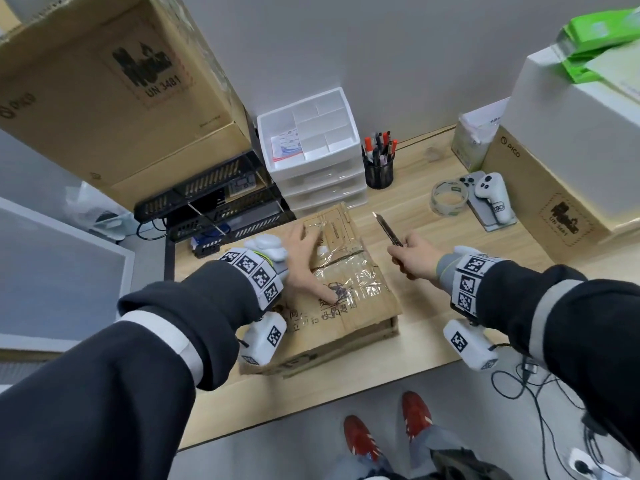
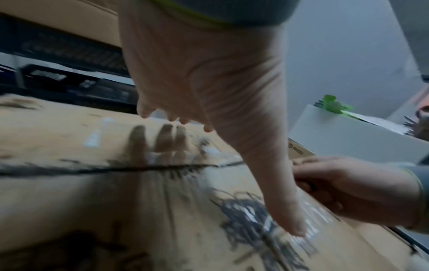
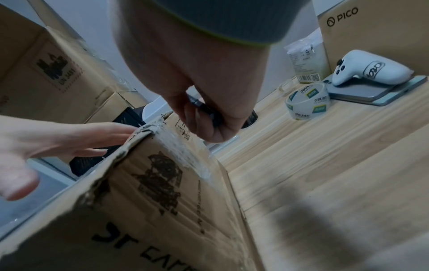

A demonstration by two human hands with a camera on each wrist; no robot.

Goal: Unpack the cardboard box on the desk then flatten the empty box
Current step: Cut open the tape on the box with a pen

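A worn cardboard box (image 1: 349, 303) lies closed on the wooden desk (image 1: 450, 327), its flaps sealed with clear tape. My left hand (image 1: 304, 261) lies flat on the box top with straight, spread fingers; in the left wrist view the left hand's (image 2: 209, 113) thumb presses the taped top (image 2: 139, 192). My right hand (image 1: 414, 256) hovers just right of the box and grips a utility knife (image 1: 386, 227) with the blade extended and pointing away. The right wrist view shows the right hand (image 3: 204, 113) curled round the dark handle above the box's (image 3: 162, 201) corner.
Behind the box stand white drawers (image 1: 322, 168), a black mesh rack (image 1: 214, 202) and a pen cup (image 1: 379, 168). A tape roll (image 1: 449, 197), a white controller (image 1: 491, 195) on a grey device, and large boxes (image 1: 554, 188) sit at the right. A big carton (image 1: 114, 88) stands at left.
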